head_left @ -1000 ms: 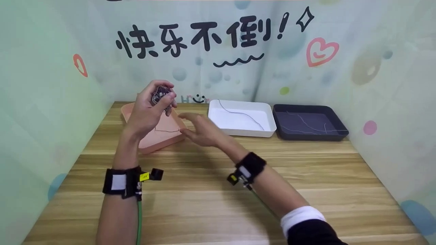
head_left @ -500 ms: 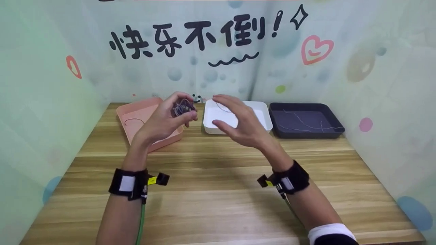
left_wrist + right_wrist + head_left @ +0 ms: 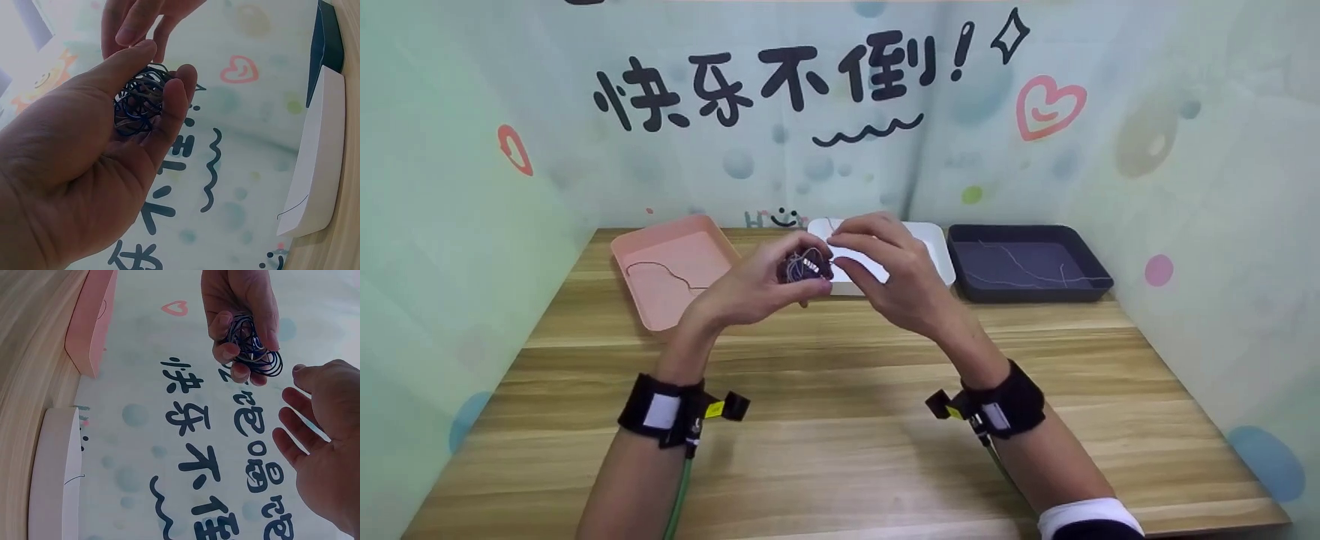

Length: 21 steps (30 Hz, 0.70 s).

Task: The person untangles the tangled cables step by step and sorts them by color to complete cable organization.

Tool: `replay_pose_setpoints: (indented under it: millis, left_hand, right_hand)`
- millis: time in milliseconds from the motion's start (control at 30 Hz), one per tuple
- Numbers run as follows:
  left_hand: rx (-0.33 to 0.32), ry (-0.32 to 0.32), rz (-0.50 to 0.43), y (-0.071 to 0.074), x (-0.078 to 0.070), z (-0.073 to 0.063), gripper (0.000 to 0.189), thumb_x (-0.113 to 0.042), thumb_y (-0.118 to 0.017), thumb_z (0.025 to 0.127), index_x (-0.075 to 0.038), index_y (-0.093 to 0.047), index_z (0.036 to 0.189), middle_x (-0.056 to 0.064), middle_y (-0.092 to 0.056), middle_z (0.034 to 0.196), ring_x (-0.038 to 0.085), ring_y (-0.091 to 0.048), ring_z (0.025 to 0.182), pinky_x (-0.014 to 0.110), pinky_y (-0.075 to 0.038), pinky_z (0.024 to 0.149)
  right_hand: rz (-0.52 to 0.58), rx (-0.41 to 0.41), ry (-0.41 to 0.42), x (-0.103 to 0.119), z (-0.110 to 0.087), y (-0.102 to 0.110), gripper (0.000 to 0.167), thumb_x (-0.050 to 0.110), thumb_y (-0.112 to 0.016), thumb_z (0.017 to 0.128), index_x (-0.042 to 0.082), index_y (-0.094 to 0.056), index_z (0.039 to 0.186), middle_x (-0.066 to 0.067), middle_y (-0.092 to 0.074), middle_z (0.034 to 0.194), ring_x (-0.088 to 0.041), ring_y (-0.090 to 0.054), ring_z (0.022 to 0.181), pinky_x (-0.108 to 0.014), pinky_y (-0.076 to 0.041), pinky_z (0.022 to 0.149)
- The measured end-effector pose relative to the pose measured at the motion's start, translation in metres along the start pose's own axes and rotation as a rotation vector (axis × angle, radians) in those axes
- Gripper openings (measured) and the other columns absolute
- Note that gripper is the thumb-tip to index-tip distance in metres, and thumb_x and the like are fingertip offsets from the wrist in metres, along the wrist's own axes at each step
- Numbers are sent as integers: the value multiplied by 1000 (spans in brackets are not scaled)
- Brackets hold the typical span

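Note:
A loose tangle of thin wires (image 3: 804, 267), dark and pale strands together, lies in my left hand (image 3: 746, 285), whose fingers and thumb curl round it above the table. In the left wrist view the coiled wires (image 3: 139, 104) show between thumb and fingers. Close on the right is my right hand (image 3: 904, 277), fingers bent loosely towards the bundle. The right wrist view has my right hand (image 3: 332, 422) with thumb and fingers apart, nothing between them, the thumb tip just short of the outermost loops.
Along the back of the wooden table (image 3: 825, 420) stand a pink tray (image 3: 682, 244), a white tray (image 3: 936, 251) and a dark tray (image 3: 1046, 259). One thin wire (image 3: 666, 271) lies in the pink tray; the dark tray has several. A printed cloth (image 3: 697, 172) hangs behind.
My left hand has moved right and lower with the wires in it. My right hand has gone from beside the pink tray over to the right, then in close to the bundle.

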State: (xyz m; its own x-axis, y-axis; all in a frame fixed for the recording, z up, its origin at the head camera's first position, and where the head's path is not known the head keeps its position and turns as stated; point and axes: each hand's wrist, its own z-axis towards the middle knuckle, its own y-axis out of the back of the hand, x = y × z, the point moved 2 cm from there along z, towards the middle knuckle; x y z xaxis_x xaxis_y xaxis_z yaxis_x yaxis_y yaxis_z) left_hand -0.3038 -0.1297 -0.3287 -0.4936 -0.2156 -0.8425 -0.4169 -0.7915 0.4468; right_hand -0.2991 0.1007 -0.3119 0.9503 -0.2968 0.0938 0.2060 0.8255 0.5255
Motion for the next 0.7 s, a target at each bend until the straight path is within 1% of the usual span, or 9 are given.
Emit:
replay_pose_setpoints:
  millis: [100,200,367,467,567,700]
  left_hand:
    - [19,-1,51,-6,-1,3,43,-16,-77,109,-7,-60,147,12,-67,123,23,-70,93,29,-65,77]
    - [32,-3,96,-11,-2,5,47,-19,-79,108,-8,-58,149,11,-68,121,21,-68,92,28,-63,76]
    - [27,6,139,-13,-1,7,50,-20,-79,108,-8,-55,150,10,-70,114,19,-67,91,26,-61,74]
    - [15,11,159,-13,-2,7,48,-21,-80,107,-9,-56,147,10,-71,114,19,-68,92,26,-61,75]
    - [18,0,172,-12,-2,7,41,-22,-79,109,-8,-60,143,11,-71,115,19,-69,92,29,-63,76]
    - [27,-8,149,-10,0,5,33,-22,-73,112,-9,-64,141,12,-73,115,21,-70,91,31,-65,76]
  right_hand:
    - [-28,2,-25,2,-1,-2,15,6,-79,105,2,-84,119,-14,-77,115,-29,-71,111,-38,-62,94]
    - [-62,33,-68,2,-3,-5,12,10,-79,107,3,-85,114,-12,-76,108,-28,-69,104,-37,-59,87]
    - [-73,88,-145,1,-5,-10,8,9,-79,105,3,-83,108,-11,-74,101,-28,-68,99,-38,-58,86]
    - [-44,103,-185,-1,-5,-10,4,8,-79,104,4,-80,104,-11,-75,99,-27,-69,97,-36,-57,85]
    - [16,108,-240,-2,-5,-9,4,8,-80,103,5,-79,101,-10,-75,95,-25,-70,92,-31,-54,81]
    - [140,93,-358,-5,-5,-5,8,11,-81,104,4,-79,100,-10,-77,93,-16,-68,86,-24,-49,78]
